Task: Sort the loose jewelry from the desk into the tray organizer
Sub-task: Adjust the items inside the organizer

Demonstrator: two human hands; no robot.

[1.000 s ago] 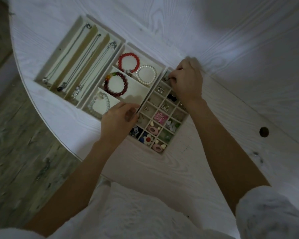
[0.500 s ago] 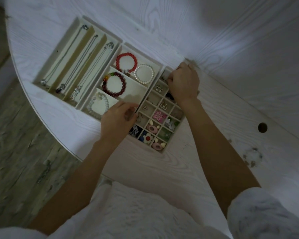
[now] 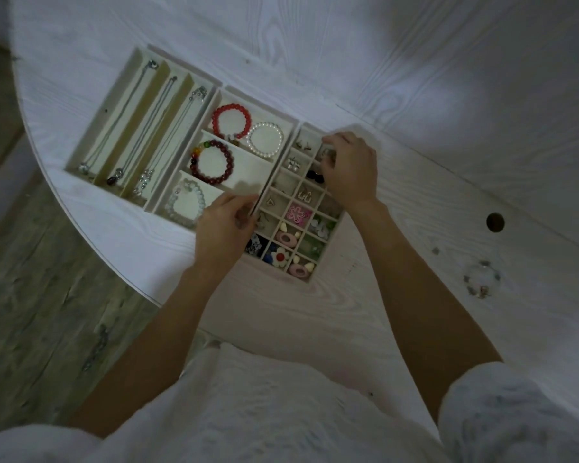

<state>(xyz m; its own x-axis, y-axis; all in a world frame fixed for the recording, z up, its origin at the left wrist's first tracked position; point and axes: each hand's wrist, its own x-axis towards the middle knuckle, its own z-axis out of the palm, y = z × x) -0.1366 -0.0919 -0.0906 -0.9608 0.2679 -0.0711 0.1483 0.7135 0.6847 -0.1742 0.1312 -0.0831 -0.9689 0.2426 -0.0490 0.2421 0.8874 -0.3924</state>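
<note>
The tray organizer lies on the white desk in three parts: a necklace tray (image 3: 114,105), a bracelet tray (image 3: 258,168) and a grid tray (image 3: 283,213) of small cells with earrings and flower pieces. My left hand (image 3: 224,228) grips the grid tray's left wall between thumb and fingers. Over the grid's far right cells, my right hand (image 3: 351,168) has its fingers curled and pinches a small glittery earring (image 3: 328,154). A loose clear-bead bracelet (image 3: 482,275) lies on the desk to the right, apart from both hands.
A round cable hole (image 3: 495,222) is in the desk (image 3: 415,95) right of the trays. The desk's curved edge runs along the left, with wood floor (image 3: 30,295) beyond it. My white sleeves fill the bottom of the view.
My right hand has slid a little nearer, from the grid tray's far edge to over its far right cells. The left hand stays on the tray wall. The loose bracelet has come into view.
</note>
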